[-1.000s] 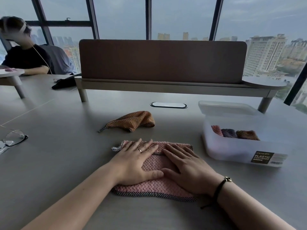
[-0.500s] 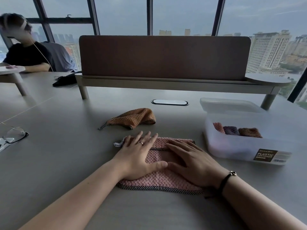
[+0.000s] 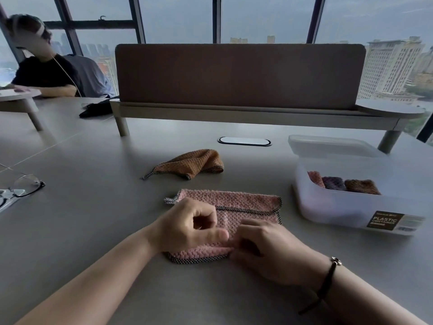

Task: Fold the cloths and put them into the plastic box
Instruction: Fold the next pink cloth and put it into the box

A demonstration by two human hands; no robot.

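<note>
A pink cloth (image 3: 236, 202) with a dark checked hem lies flat on the grey table, folded once so a hem runs across its middle. My left hand (image 3: 187, 227) sits on its near left part, fingers curled and thumb stretched over the fabric. Beside it, my right hand (image 3: 264, 249) curls its fingers round the cloth's near edge. A crumpled orange cloth (image 3: 191, 164) lies farther back. To the right stands the clear plastic box (image 3: 335, 208), open, with three folded cloths (image 3: 342, 184) inside.
The box's lid (image 3: 328, 146) lies just behind it. Eyeglasses (image 3: 22, 187) rest at the table's left edge. A brown desk divider (image 3: 239, 76) on a raised shelf crosses the back. A person (image 3: 44, 73) sits at the far left.
Both hands lay flat and spread on the pink cloth; now they have slid toward its near edge and curled their fingers. The far half of the cloth is uncovered.
</note>
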